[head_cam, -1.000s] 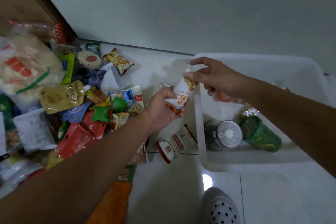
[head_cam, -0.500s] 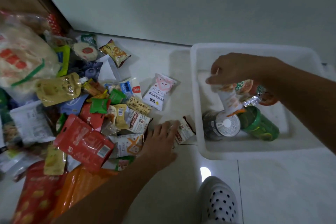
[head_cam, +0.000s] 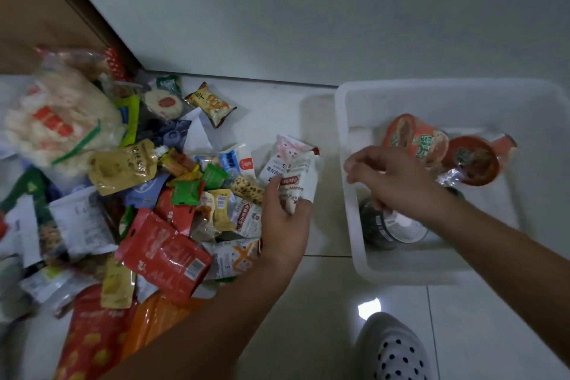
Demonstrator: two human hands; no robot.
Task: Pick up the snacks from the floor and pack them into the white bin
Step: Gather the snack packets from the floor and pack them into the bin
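A heap of snack packets (head_cam: pixel 148 194) covers the floor at the left. My left hand (head_cam: pixel 285 222) grips a small white packet with red print (head_cam: pixel 297 182), lifted just off the floor between the heap and the white bin (head_cam: pixel 348 139). My right hand (head_cam: pixel 391 182) hovers over the bin's left side with fingers loosely curled and nothing in them. In the bin lie two orange cups (head_cam: pixel 416 139), a dark jar with a white lid (head_cam: pixel 388 225) and a green can mostly hidden under my right wrist.
A wall runs behind the bin and the heap, with a brown door frame (head_cam: pixel 86 12) at the back left. A white slipper with black dots (head_cam: pixel 394 352) stands on the tiles below the bin. A pink-and-white packet (head_cam: pixel 283 151) lies beside the held one.
My right hand let go of the orange-and-white packet in the bin and now hovers empty. My left hand took hold of the white packet from the floor and raised it.
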